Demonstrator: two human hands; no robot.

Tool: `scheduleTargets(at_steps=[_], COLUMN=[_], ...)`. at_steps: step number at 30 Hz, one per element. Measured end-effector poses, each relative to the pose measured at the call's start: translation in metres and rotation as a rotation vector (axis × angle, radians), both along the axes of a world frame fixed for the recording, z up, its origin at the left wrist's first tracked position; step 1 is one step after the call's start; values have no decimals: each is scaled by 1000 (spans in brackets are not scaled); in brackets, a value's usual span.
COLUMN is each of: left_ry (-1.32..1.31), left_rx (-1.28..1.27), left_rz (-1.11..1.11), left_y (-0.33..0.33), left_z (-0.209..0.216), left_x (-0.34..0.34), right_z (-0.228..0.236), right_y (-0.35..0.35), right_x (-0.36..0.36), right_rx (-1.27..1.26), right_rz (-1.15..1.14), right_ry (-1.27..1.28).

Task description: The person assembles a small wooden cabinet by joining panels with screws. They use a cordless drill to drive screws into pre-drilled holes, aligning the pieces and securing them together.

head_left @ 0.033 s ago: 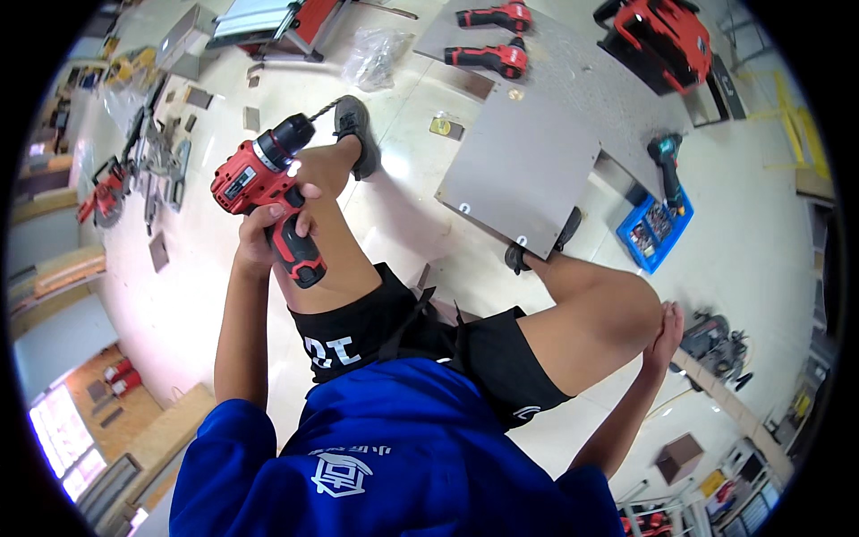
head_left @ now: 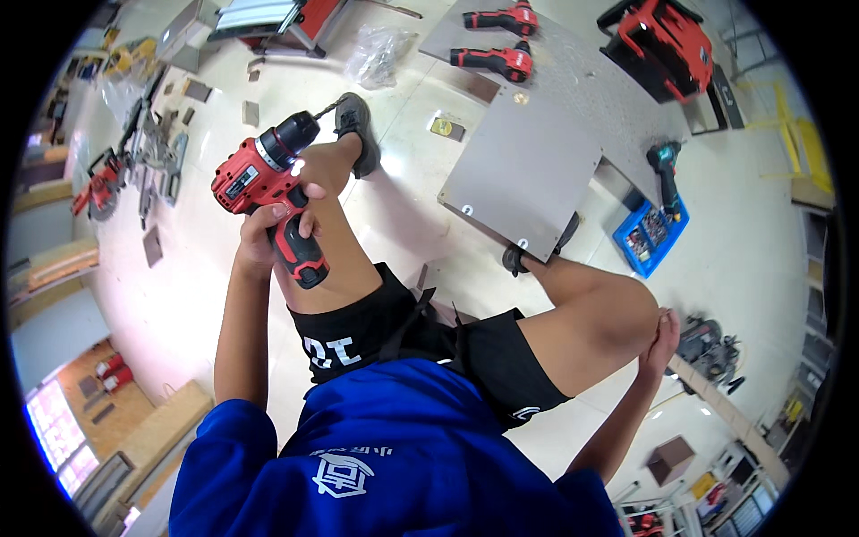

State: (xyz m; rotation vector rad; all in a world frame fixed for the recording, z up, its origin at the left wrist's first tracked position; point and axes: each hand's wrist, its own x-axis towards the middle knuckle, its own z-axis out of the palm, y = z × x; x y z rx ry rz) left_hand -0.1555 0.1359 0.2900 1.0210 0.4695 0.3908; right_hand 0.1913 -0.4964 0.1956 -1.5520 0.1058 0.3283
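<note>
So the left hand point(head_left: 259, 231) is wrapped snugly round the handle of a red-and-black drill point(head_left: 253, 176), at about 10 o'clock from mid-view. The drill's body sits at 12 o'clock from that hand, and its bit point(head_left: 327, 109) points to roughly 2 o'clock. The right hand point(head_left: 664, 340) is against the right knee point(head_left: 629, 318), with the drill well apart from it towards 10 o'clock. Those fingers are partly hidden, so I can't tell how spread they are. Blue tray point(head_left: 621, 240) is 12 o'clock from the right hand.
</note>
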Motion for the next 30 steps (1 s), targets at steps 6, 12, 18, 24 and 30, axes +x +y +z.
scheduleTargets(at_steps=[6,12,18,24,30], left_ry=[-140,-193,-183,-53,-111], left_rx=[-95,-136,11,139,157], left_rz=[101,54,-279,-315,-322], left_y=[4,8,-57,-70,-58], left_z=[-8,-8,-17,-39,-41], left_x=[-18,-19,1,13,9], right_z=[40,116,107,73,70], right_y=[33,121,338,410,414], right_x=[-24,-6,-101,-142,-140], right_rx=[-300,-276,352,741,693], right_rz=[10,-154,292,398,363], right_ry=[-93,-214,45,380,444])
